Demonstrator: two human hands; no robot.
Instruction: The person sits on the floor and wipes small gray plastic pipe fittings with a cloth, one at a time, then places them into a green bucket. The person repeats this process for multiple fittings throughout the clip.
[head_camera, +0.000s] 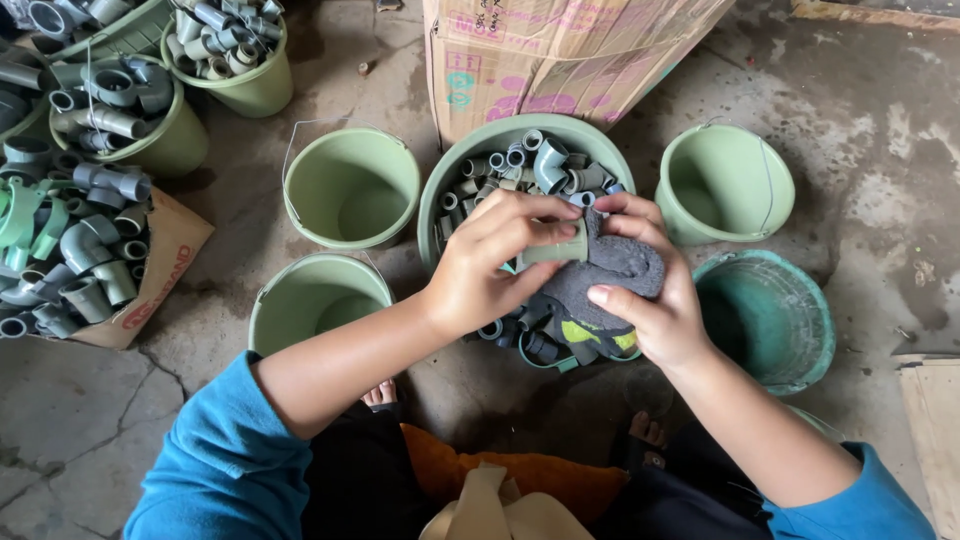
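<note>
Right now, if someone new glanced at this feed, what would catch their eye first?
Dead centre, the left hand holds a pale green pipe fitting while the right hand presses a grey cloth against it, above a green basin full of grey fittings. Empty green buckets ring it, one up left, one up right. At far left, more fittings heap on a cardboard sheet.
</note>
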